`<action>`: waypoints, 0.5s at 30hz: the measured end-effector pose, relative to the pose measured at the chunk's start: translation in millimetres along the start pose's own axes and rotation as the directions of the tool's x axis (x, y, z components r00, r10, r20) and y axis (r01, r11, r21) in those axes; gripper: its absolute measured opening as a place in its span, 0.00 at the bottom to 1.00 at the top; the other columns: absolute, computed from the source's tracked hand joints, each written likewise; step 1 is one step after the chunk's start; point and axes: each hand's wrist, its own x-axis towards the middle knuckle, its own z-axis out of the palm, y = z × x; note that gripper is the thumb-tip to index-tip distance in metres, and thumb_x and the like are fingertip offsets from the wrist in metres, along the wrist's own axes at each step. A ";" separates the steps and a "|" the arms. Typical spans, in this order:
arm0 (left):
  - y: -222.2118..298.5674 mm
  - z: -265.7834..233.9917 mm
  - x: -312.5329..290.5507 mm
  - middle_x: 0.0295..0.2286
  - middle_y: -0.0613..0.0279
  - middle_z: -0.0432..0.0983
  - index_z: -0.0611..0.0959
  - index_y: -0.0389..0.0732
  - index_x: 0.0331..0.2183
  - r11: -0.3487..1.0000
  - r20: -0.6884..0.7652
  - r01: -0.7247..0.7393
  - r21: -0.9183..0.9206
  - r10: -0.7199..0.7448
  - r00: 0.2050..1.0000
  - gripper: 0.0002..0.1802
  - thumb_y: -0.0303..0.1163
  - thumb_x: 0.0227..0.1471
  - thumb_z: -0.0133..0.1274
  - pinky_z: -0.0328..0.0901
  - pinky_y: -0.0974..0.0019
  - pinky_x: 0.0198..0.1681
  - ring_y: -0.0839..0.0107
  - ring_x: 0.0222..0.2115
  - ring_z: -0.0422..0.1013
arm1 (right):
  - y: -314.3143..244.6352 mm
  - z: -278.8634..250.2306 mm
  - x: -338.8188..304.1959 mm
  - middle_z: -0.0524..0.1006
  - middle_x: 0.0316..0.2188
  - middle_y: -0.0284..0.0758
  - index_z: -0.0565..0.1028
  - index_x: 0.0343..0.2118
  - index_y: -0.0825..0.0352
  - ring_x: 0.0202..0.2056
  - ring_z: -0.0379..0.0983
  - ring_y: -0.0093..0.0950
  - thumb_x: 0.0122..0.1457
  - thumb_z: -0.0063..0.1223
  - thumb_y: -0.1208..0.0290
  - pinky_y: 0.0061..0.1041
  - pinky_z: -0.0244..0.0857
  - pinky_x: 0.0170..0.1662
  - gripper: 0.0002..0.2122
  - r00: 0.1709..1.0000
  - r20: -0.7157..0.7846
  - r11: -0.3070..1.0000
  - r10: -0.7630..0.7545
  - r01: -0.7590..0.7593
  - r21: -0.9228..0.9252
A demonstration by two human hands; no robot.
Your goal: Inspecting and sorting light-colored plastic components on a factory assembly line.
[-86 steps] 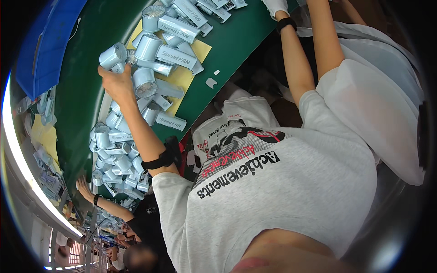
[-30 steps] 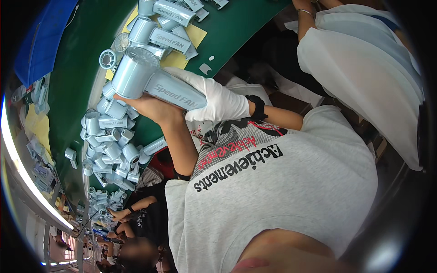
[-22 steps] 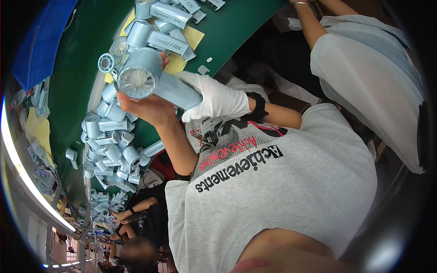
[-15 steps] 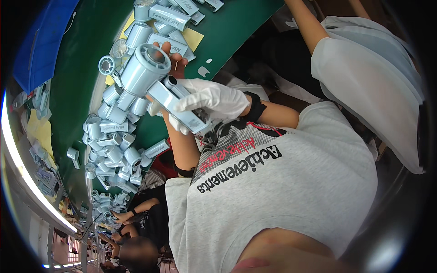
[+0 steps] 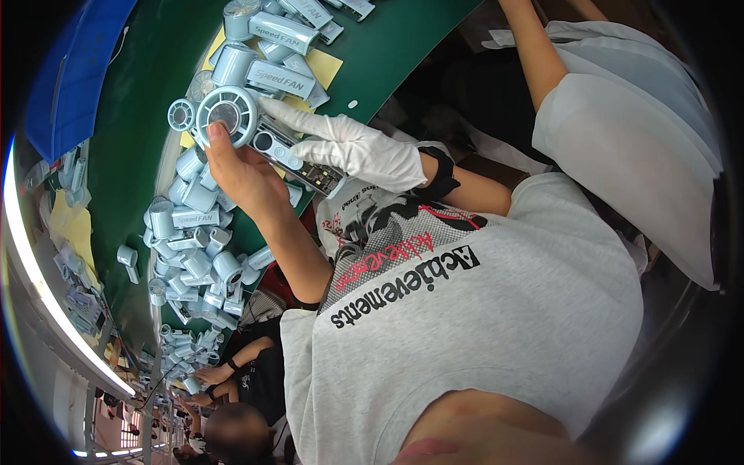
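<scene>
My bare left hand [image 5: 242, 180] grips the round head of a light blue handheld fan [image 5: 246, 105], its thumb on the front grille. On the fan's handle, my right hand [image 5: 358, 151], in a white glove, is closed with one finger stretched toward the head and the thumb near a small button panel [image 5: 280, 149]. Below that panel the handle's front is uncovered, and a circuit board [image 5: 319, 177] shows inside. The fan is tilted, head to the upper left. The fingers behind the fan are hidden.
Many like fans [image 5: 194, 221] lie heaped along the green table [image 5: 395, 46]. Yellow sheets [image 5: 324, 70] lie under some. A small white piece [image 5: 353, 104] is near the edge. A blue bin [image 5: 66, 77] stands far left; a co-worker's hand [image 5: 215, 374] works lower left. Another person's sleeve [image 5: 628, 155] is right.
The fan has turned so its grille, button panel and open handle face up. My left hand has shifted from behind the head to its near side; my gloved right hand still holds the handle.
</scene>
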 end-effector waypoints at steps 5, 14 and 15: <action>-2.6 3.9 1.3 0.35 0.61 0.72 0.72 0.34 0.40 0.999 0.019 0.013 0.053 -0.014 1.000 0.18 0.40 0.57 0.41 0.62 0.72 0.41 0.74 0.37 0.68 | 6.0 -7.3 -0.8 0.60 0.54 0.35 0.47 0.61 0.59 0.50 0.60 0.22 0.58 0.44 0.67 0.18 0.57 0.50 0.29 0.999 -0.035 0.999 -0.042 0.042 -0.001; -48.7 -75.2 -39.1 0.45 0.51 0.55 0.62 0.31 0.49 0.537 -0.020 -0.119 0.835 0.246 0.969 0.30 0.38 0.49 0.51 0.54 0.59 0.48 0.60 0.44 0.57 | -7.3 -84.0 -28.9 0.71 0.38 0.38 0.53 0.56 0.65 0.20 0.67 0.20 0.43 0.55 0.75 0.19 0.63 0.22 0.35 0.855 -0.500 0.982 -0.138 0.054 -0.179; -54.5 -89.8 -40.6 0.43 0.51 0.54 0.61 0.30 0.47 0.431 -0.193 0.037 0.902 0.325 0.926 0.32 0.37 0.46 0.54 0.53 0.58 0.48 0.59 0.43 0.55 | -9.5 -110.8 -31.0 0.71 0.39 0.37 0.51 0.58 0.62 0.21 0.67 0.20 0.44 0.55 0.75 0.19 0.62 0.22 0.36 0.785 -0.559 0.913 -0.268 0.022 -0.407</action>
